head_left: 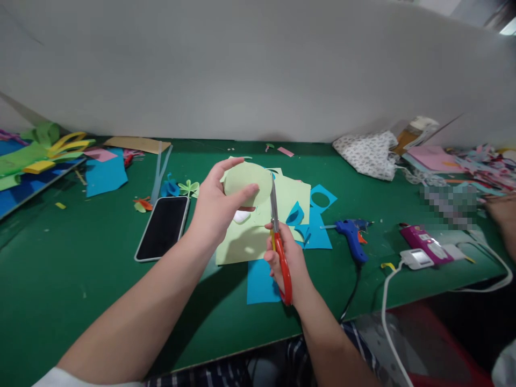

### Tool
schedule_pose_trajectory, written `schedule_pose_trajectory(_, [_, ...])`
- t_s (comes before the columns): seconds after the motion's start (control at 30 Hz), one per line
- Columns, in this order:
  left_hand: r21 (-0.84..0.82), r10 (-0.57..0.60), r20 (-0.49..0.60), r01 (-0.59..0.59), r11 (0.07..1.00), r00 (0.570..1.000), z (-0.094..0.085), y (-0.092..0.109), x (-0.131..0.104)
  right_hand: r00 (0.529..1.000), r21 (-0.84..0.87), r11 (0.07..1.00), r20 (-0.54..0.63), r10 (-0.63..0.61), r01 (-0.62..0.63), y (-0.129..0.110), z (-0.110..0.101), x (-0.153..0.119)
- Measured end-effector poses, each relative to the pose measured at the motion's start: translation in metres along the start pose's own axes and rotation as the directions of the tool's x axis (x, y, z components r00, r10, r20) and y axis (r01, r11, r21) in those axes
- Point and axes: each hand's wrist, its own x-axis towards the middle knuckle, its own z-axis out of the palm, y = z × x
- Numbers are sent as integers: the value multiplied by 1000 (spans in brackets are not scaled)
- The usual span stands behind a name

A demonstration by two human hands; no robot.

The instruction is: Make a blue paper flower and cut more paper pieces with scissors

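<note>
My left hand [220, 204] holds a round piece of light green paper [246, 183] up above the table, thumb in front and fingers behind. My right hand [288, 263] grips red-handled scissors [278, 236], whose blades point up and meet the right edge of the green piece. Under both hands lies a larger light green sheet [250, 242] with cut-out holes, on top of blue paper scraps [314, 226].
A black phone [163, 228] lies to the left on the green table [60, 279]. To the right are a blue glue gun [352, 236], a pink device [421, 242] and white cables. Coloured paper piles sit far left and far right. Another person's hand [502, 215] is at the right edge.
</note>
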Motion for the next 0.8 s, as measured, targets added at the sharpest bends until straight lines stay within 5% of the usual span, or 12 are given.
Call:
schedule_pose_trajectory(0.3, [39, -32, 44, 30, 999, 998, 2, 2, 0, 976, 165, 962, 53, 211, -217, -2, 1, 6])
schedule_pose_trajectory(0.8, [98, -30, 85, 21, 995, 996, 2, 3, -2, 967, 261, 932, 43, 251, -253, -1, 3, 10])
